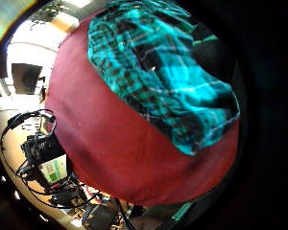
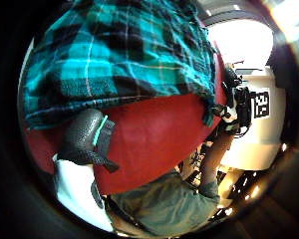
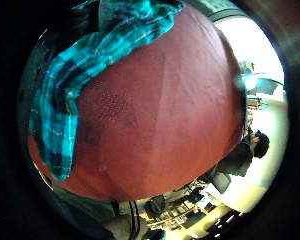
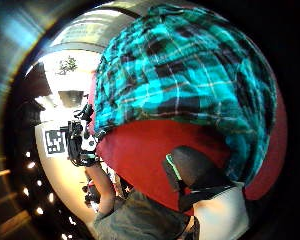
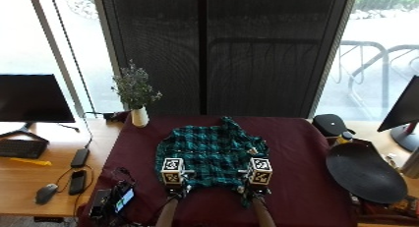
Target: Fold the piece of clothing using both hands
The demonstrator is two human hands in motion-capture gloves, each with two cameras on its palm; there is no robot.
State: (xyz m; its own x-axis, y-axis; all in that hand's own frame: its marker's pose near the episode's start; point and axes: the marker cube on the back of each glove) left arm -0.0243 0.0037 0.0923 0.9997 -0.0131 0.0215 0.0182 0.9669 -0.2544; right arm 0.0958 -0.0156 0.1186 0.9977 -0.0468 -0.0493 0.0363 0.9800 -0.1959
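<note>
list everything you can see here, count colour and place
plaid shirt: 1, teal and black, middle of tablecloth
tablecloth: 1, dark red, over the table
vase of flowers: 1, white vase, cloth's far left corner
monitor: 1, black, wooden desk at left
keyboard: 1, black, below the monitor
mouse: 1, grey, desk's near edge
left hand: black glove, at shirt's near edge
right hand: black glove, at shirt's near edge

readable text: none | labels: none legible | numbers: none legible
</note>
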